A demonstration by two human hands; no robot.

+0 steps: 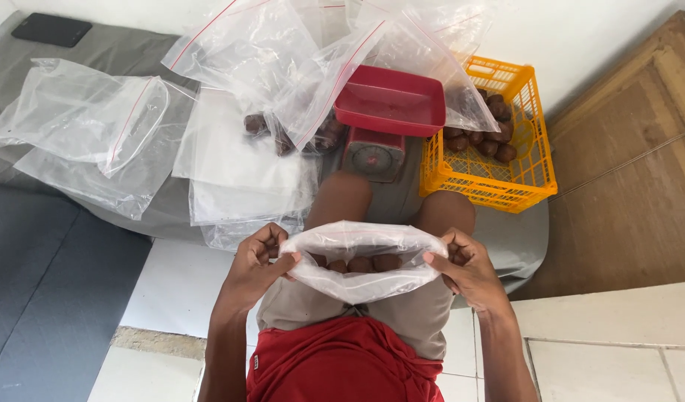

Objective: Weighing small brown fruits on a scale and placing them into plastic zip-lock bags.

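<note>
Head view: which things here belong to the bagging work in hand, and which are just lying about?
In use:
- clear zip bag of brown fruits, held open by the left hand and right hand
- yellow crate of the same fruits
- red kitchen scale
- spare empty bags

Lying about:
- black phone
- grey mat

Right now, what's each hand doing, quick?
Left hand: closed, pinching the left end of the clear plastic bag.
Right hand: closed, pinching the bag's right end.
</note>
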